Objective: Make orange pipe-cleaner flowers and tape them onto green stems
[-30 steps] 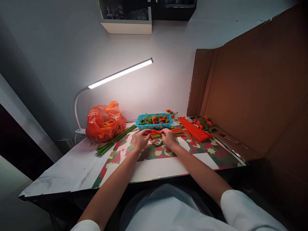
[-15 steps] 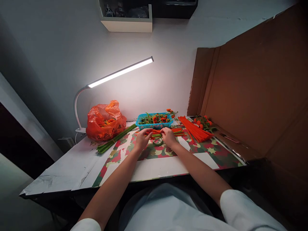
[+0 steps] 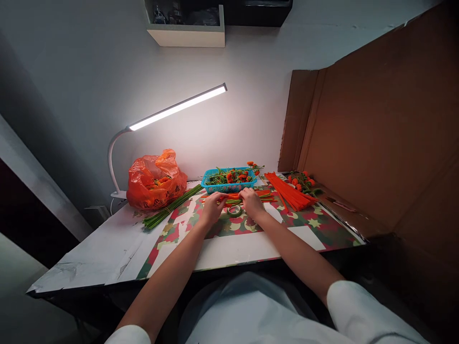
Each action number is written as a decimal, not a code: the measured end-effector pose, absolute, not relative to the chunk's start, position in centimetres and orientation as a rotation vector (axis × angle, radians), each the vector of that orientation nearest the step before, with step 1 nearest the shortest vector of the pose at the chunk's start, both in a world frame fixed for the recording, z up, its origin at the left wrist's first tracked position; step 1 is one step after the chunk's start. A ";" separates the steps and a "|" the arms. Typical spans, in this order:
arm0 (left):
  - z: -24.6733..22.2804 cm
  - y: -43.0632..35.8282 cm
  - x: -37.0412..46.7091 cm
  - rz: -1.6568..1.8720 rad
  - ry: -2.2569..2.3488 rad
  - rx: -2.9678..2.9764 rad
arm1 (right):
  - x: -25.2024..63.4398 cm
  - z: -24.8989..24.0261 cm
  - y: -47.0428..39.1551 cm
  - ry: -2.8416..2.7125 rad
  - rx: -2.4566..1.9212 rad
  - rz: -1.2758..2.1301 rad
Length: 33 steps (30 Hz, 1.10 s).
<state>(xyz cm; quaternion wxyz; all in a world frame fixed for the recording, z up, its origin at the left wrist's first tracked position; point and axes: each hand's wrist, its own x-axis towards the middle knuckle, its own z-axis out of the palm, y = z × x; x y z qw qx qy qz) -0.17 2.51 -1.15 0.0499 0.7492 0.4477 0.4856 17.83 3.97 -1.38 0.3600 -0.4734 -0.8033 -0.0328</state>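
Between my two hands runs an orange fuzzy strip (image 3: pixel 234 196), level above the patterned table cover. My left hand (image 3: pixel 214 206) pinches its left end and my right hand (image 3: pixel 251 202) pinches its right end. Just below the strip, a roll of green tape (image 3: pixel 234 211) lies on the cover. Loose orange and green stems (image 3: pixel 265 195) lie behind and beside my right hand. A blue basket (image 3: pixel 229 189) with orange flowers and green stems stands just beyond my hands.
An orange plastic bag (image 3: pixel 157 184) and a bundle of green stems (image 3: pixel 172 208) are at the left. Orange strips (image 3: pixel 292 193) and orange flowers (image 3: pixel 301 181) lie at the right by a cardboard panel (image 3: pixel 373 124). A lit lamp (image 3: pixel 177 107) hangs over the table.
The orange strip between my hands looks straighter and flatter than before. My hands have hardly moved; the whole view has shifted slightly.
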 end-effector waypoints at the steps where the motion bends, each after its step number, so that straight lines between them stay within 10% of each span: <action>1: -1.1 2.5 -0.2 1.462 1.349 2.297 | 17.9 -1.4 4.0 -2.068 -1.223 -0.087; 33: -1.3 2.4 0.7 1.625 1.195 1.666 | 15.8 -2.5 4.1 -1.266 -1.093 0.702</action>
